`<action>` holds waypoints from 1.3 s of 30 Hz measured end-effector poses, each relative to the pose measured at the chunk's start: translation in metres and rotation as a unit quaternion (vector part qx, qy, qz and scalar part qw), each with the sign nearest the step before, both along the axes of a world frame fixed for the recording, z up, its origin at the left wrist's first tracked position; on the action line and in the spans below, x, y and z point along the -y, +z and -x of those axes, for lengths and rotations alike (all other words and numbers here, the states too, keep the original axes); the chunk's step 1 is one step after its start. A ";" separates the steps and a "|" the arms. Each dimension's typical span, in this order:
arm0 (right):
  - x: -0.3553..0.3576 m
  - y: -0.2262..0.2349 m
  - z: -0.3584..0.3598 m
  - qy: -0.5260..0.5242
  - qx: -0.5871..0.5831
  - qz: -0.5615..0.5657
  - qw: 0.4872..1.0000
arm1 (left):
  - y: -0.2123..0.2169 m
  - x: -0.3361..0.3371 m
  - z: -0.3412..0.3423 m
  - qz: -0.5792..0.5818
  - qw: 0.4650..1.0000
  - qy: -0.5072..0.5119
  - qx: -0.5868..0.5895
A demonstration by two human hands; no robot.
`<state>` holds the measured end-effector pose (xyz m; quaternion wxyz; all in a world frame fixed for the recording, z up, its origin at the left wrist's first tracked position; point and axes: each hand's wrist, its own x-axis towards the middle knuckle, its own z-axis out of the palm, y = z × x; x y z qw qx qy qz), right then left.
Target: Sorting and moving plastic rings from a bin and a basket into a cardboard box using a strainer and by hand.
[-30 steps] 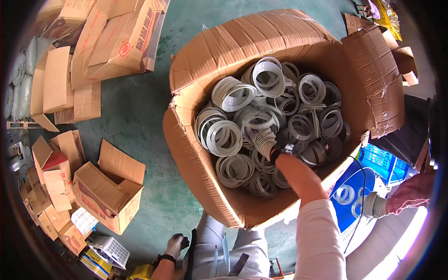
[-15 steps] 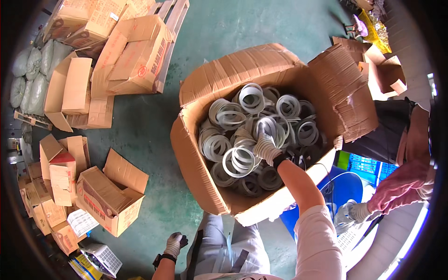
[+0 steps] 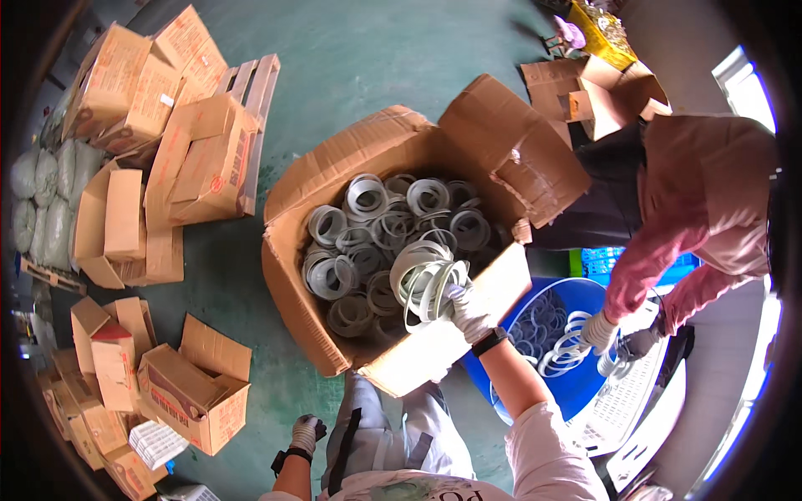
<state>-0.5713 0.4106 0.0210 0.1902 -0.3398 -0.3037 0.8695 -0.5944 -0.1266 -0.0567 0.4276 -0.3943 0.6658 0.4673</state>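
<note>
A bundle of pale translucent rings (image 3: 428, 280) is gripped by my right hand (image 3: 470, 312), in a white knitted glove. Hand and bundle are over the near right part of a large open cardboard box (image 3: 292, 209). Inside the box lie many more stacks of such rings (image 3: 366, 196). My left hand (image 3: 307, 434), gloved with dark fingertips, hangs low beside my left leg. Its fingers are curled in and nothing shows in them.
To the right, a co-worker's gloved hands (image 3: 598, 332) handle rings above a blue tub (image 3: 576, 288) holding more rings. Next to it is a white crate (image 3: 618, 413). Cardboard boxes (image 3: 200, 384) and a wooden pallet (image 3: 261, 96) stand left; another open box (image 3: 601, 100) is far right.
My right hand has come up from the pile toward the near right edge with a bundle of rings. The view has shifted right, showing more of the co-worker and the tub.
</note>
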 end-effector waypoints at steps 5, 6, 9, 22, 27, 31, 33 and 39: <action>0.000 0.028 -0.082 -0.090 -0.069 0.027 0.993 | -0.002 -0.020 0.003 -0.030 0.999 -0.029 -0.009; 0.000 0.042 -0.102 -0.103 -0.048 0.028 0.993 | -0.002 -0.027 0.002 -0.031 0.998 -0.049 0.000; 0.010 0.087 -0.158 -0.095 0.042 -0.096 0.990 | 0.013 -0.054 0.008 -0.083 0.994 -0.064 -0.021; 0.031 0.032 -0.462 -0.420 0.194 0.154 0.873 | 0.027 -0.103 0.021 -0.050 0.985 -0.165 -0.023; 0.029 -0.007 -0.518 -0.561 0.139 0.124 0.806 | 0.033 -0.099 0.019 -0.030 0.985 -0.166 -0.020; 0.010 0.000 -0.521 -0.504 0.225 0.112 0.826 | 0.038 -0.094 0.020 -0.035 0.985 -0.165 -0.033; 0.013 0.003 -0.526 -0.510 0.206 0.100 0.829 | 0.041 -0.094 0.022 -0.020 0.985 -0.170 -0.025; 0.003 0.003 -0.493 -0.440 0.232 0.124 0.859 | 0.044 -0.099 0.014 -0.025 0.986 -0.162 -0.037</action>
